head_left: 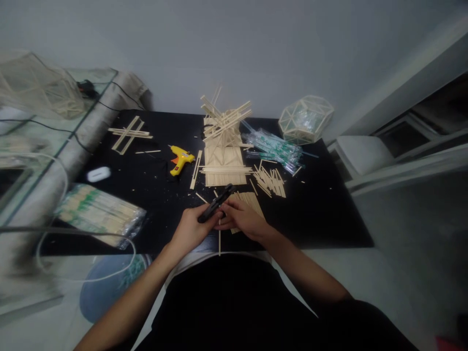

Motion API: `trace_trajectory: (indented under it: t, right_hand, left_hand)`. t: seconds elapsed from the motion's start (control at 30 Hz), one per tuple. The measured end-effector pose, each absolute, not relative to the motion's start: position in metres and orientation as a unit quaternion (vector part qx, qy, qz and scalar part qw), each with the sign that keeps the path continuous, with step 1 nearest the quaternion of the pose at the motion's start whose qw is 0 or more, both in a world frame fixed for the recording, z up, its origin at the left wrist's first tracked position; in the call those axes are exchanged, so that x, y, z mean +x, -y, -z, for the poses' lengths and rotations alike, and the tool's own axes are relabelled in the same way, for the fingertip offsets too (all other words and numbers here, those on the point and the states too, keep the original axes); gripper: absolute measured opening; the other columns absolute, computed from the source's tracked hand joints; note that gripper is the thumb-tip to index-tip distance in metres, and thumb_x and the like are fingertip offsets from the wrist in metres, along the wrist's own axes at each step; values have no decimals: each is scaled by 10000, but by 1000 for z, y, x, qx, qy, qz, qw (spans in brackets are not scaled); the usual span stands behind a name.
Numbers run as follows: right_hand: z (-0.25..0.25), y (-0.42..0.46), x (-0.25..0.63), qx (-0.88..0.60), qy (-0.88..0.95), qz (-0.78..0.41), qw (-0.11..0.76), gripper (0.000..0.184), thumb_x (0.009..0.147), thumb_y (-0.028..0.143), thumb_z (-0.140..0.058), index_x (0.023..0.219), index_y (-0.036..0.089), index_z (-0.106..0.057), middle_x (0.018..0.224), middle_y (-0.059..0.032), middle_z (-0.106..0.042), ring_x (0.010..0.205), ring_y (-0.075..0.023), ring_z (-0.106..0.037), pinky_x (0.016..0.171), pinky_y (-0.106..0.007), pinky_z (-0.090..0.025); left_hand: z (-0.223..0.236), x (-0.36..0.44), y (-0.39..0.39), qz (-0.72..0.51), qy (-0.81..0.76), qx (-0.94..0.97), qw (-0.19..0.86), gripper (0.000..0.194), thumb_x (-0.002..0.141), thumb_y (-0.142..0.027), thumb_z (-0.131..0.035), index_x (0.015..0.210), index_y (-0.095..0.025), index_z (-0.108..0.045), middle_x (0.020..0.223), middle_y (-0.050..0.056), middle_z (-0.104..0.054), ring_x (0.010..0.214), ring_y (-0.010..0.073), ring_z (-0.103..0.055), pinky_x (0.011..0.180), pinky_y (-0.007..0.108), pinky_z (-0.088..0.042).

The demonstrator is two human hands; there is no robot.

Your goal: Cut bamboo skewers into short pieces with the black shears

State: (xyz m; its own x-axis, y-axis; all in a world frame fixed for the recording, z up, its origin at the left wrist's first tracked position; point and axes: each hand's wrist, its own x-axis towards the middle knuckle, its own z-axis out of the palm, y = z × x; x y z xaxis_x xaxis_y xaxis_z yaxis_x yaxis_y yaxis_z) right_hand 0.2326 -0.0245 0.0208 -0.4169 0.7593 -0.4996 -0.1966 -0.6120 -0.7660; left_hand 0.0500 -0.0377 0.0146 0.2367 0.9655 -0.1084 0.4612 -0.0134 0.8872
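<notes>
Near the table's front edge, my left hand (193, 226) is closed around a long, dark hand tool (215, 204), which slants up to the right. Its exact kind is too dim to make out. My right hand (244, 217) meets the left, its fingers pinched on a thin wooden stick (220, 241) that hangs down between both hands toward my body. The fingers partly hide the stick's upper end. Just behind and under my right hand lies a row of wooden sticks (252, 201). Some loose stick pieces lie just beyond the tool.
A stick structure (224, 129) stands on a mat of sticks (224, 178). Around it on the black table (310, 209) are a yellow glue gun (182, 159), short cut sticks (270, 181), plastic wrappers (274, 148), a stick polyhedron (307, 119), packaged sticks (98, 212) and a white case (98, 174).
</notes>
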Motion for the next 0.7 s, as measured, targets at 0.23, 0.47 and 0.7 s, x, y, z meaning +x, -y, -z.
trace_trajectory:
  t: [0.23, 0.47, 0.7]
  right_hand:
    - [-17, 10, 271, -564, 530, -529, 348, 196, 947, 377, -645, 862, 200, -647, 821, -37, -717, 758, -189, -718, 630, -296, -582]
    - [-15, -13, 335, -706, 641, -149, 262, 174, 927, 279, -611, 775, 200, -639, 833, -82, -721, 797, -235, -652, 792, -369, -473]
    - [2, -13, 337, -720, 637, -136, 241, 93, 898, 232, -638, 811, 202, -623, 879, -93, -717, 844, -246, -646, 800, -358, -464]
  left_hand:
    - [-7, 39, 33, -337, -622, 557, 435, 376, 830, -537, -712, 758, -170, -672, 671, -8, -615, 626, 148, -537, 606, 264, -422]
    - [10, 39, 32, -336, -629, 519, 472, 393, 836, -568, -695, 762, -186, -634, 560, -38, -518, 546, 136, -477, 535, 259, -382]
    - [15, 39, 28, -343, -641, 507, 463, 392, 839, -582, -657, 784, -194, -641, 546, -20, -543, 550, 159, -519, 533, 271, -408]
